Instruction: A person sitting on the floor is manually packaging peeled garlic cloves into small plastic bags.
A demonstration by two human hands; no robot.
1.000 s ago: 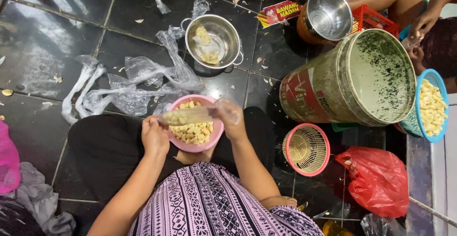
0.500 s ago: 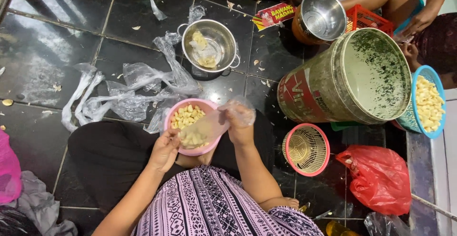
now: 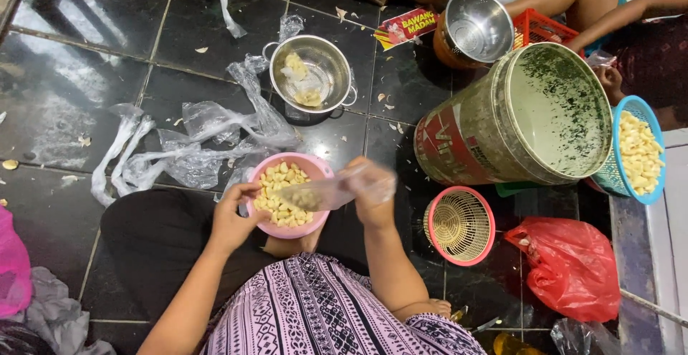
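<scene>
head view | clear plastic bag [image 3: 326,192] of peeled cloves, centre frame, held over pink bowl [image 3: 289,196] | left hand [image 3: 233,220] fingers pinching bag end and bowl rim | right hand [image 3: 373,190] fingers closed on other end | thin, limp, slippery; likely light; best gripped by gathered ends

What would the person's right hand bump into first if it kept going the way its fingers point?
The right hand points up the picture, holding a clear plastic bag beside the pink bowl. Ahead lies bare dark tile; first contact would probably be the metal colander, though depth is unclear.
</scene>
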